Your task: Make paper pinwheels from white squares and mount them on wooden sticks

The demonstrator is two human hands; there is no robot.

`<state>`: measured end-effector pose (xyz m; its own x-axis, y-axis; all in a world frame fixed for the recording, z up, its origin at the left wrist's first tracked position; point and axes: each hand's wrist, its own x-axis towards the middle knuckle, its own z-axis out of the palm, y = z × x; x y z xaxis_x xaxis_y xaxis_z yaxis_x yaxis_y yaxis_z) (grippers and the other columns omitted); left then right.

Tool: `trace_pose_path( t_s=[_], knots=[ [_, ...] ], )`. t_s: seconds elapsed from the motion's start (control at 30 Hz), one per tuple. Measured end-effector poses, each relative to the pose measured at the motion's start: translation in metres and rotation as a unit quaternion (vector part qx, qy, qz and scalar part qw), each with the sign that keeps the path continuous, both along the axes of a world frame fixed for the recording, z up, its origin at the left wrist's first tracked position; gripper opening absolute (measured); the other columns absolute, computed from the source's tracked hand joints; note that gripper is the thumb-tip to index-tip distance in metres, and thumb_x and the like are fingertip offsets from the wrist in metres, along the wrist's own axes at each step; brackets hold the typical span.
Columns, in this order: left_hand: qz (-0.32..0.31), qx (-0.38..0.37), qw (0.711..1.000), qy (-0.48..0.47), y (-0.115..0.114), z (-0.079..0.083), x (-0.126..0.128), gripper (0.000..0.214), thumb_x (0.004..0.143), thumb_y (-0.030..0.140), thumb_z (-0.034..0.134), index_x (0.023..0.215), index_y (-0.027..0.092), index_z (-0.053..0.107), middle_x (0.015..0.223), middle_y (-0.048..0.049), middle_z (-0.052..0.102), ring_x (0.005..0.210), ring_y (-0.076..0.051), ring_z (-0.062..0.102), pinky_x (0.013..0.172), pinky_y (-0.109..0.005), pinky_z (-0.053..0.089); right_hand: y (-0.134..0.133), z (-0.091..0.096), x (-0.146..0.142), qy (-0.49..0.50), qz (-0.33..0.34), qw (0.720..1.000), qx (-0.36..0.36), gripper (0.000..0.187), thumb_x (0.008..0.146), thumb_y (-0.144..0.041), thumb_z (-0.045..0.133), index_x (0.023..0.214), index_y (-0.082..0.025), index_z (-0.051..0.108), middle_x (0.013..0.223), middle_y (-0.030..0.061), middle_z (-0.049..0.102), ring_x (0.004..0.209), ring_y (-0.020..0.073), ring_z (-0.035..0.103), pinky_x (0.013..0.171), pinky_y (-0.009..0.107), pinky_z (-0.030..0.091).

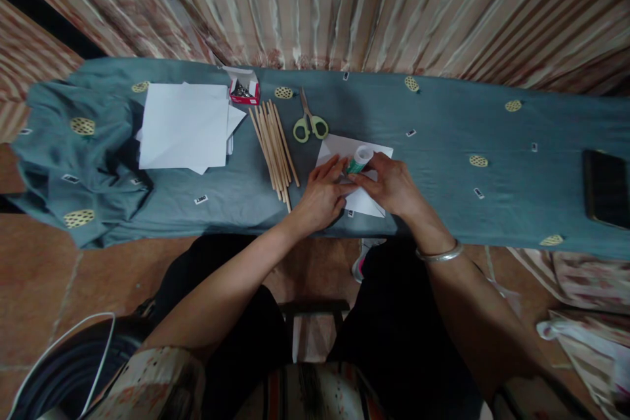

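A white sheet of paper (348, 143), with folded edges, lies near the front of the cloth-covered table. My right hand (391, 185) grips a glue stick (361, 159) with a white end and green label, tilted over the sheet. The end of the stick that points at the paper is hidden by my fingers. Flat on the paper's left part rests my left hand (322, 193), fingers stretched out and close to the glue stick. Just beyond the sheet lie scissors (309, 123) with green handles. To the left of my left hand is a bundle of wooden sticks (273, 147).
A stack of white paper (184, 125) sits on the left. Behind it stands an open red-and-white box (245, 88) with small metal pieces. A dark phone (606, 187) lies at the far right. Striped curtains (315, 6) hang along the table's back edge.
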<state>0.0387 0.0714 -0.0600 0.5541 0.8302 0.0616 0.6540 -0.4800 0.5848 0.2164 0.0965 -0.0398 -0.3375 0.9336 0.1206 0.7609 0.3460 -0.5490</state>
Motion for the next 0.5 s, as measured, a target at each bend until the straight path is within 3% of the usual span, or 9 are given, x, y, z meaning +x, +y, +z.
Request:
trace_pose_path(
  t_s=[0.5],
  knots=[
    [0.003, -0.02, 1.0, 0.009, 0.0002, 0.0045, -0.0001, 0.047, 0.081, 0.009, 0.051, 0.123, 0.023, 0.066, 0.158, -0.0076, 0.033, 0.149, -0.033, 0.018, 0.116, -0.057, 0.023, 0.0012, -0.0014, -0.0025, -0.011, -0.011, 1.0, 0.005, 0.018, 0.085, -0.032, 0.06, 0.094, -0.018, 0.064, 0.085, 0.0079, 0.067, 0.082, 0.025, 0.064, 0.074, 0.037, 0.049]
  ],
)
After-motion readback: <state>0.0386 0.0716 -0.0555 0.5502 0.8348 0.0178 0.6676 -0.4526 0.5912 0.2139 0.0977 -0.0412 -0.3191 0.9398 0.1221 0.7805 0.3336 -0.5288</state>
